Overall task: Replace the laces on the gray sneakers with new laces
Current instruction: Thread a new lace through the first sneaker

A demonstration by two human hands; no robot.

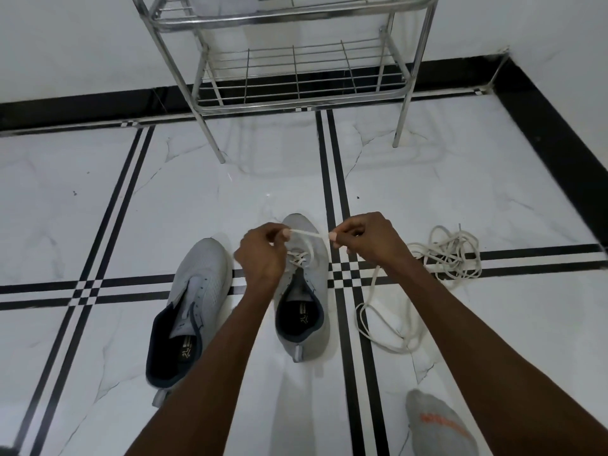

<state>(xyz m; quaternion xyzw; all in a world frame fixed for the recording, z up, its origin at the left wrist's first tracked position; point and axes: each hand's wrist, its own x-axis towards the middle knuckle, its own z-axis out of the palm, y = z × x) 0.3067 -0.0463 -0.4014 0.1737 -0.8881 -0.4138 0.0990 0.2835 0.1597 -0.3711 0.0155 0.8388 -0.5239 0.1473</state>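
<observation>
Two gray sneakers stand on the tiled floor, toes pointing away from me. The left sneaker (194, 301) has no lace in its eyelets. The right sneaker (304, 291) has a white lace (309, 234) crossed through its front eyelets. My left hand (263, 255) pinches one part of that lace above the shoe, and my right hand (365, 240) pinches it a short way along, so the lace is stretched between them. From my right hand the rest of the lace trails down to a loose loop (381, 320) on the floor.
A tangled pile of white laces (447, 255) lies on the floor to the right. A metal shoe rack (296, 77) stands against the wall ahead. A foot in a gray sock (437, 426) shows at the bottom right.
</observation>
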